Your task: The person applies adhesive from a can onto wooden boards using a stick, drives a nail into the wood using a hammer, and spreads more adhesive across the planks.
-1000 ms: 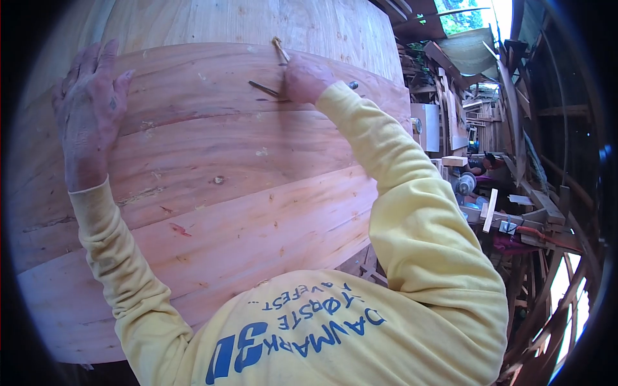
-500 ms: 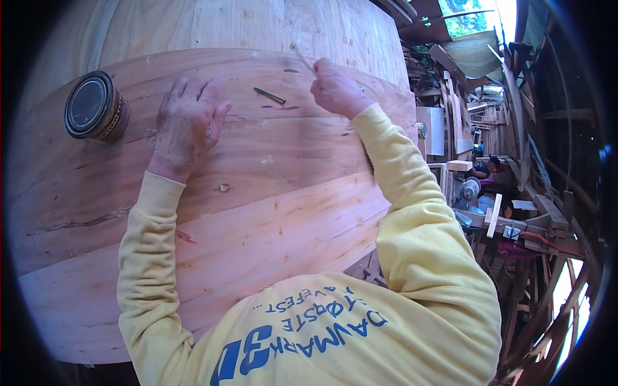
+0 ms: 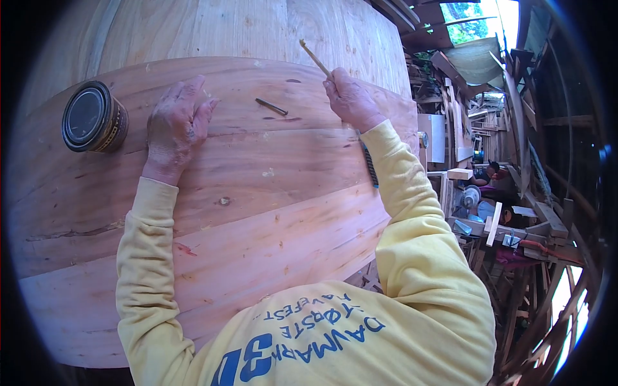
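My right hand [image 3: 353,100] is closed around a thin, pale wooden stick [image 3: 314,56], which points up and to the left above the far edge of a reddish wooden panel [image 3: 270,199]. On that panel my left hand [image 3: 174,127] rests with its thumb apart from the fingers, holding nothing. A dark metal nail [image 3: 271,106] lies between the two hands. To the left of my left hand stands a round tin [image 3: 116,128] with a dark lid.
Paler plywood [image 3: 212,29] extends beyond the panel. Something dark and narrow with a teal edge [image 3: 369,166] lies partly under my right forearm. Stacked timber, a fan-like round object [image 3: 472,194] and a person [image 3: 486,172] appear at the right.
My right hand has shifted right and slightly down, and the stick, blurred before, now shows sharply. My left hand has moved slightly left, its fingers less spread. The nail remains on the panel.
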Demonstrator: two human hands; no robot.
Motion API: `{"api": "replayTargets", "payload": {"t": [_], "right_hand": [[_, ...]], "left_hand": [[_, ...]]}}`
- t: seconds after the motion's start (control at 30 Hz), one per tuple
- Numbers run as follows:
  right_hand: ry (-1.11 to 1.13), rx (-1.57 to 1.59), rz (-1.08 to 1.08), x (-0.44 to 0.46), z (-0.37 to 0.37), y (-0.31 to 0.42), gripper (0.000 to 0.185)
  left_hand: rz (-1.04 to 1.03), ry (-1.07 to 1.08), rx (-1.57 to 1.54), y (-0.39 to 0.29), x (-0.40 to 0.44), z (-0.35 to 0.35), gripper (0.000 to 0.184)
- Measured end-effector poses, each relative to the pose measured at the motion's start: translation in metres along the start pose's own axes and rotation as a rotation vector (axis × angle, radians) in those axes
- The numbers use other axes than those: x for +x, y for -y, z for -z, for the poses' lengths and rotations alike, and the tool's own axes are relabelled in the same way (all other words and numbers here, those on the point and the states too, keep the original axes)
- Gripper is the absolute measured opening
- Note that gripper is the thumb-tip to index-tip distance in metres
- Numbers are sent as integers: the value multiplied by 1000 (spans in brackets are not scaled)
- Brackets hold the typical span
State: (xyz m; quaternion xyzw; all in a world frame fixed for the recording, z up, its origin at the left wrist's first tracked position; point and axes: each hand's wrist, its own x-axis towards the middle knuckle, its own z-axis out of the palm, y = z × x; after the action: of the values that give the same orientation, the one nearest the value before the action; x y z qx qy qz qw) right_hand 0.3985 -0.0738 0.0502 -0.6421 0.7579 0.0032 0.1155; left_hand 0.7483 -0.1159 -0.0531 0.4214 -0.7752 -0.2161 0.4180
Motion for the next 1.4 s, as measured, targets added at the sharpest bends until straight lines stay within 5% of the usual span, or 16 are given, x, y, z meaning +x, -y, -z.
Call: {"api": "replayTargets", "payload": {"t": [0.43,0.53,1.03,1.4], "right_hand": [[-123,-134,13,5,6,-16,21],[-212,81,10,26,-8,-20,27],[-171,-128,-160,75,3,-14,37],[-14,-325,-134,71,-10,21,20]], "left_hand": [[35,-5,-35,-2,0,2,42],[44,6,-18,0,-1,1,41],[40,16,-13,0,0,1,41],[29,-5,-14,-1,2,1,42]]}}
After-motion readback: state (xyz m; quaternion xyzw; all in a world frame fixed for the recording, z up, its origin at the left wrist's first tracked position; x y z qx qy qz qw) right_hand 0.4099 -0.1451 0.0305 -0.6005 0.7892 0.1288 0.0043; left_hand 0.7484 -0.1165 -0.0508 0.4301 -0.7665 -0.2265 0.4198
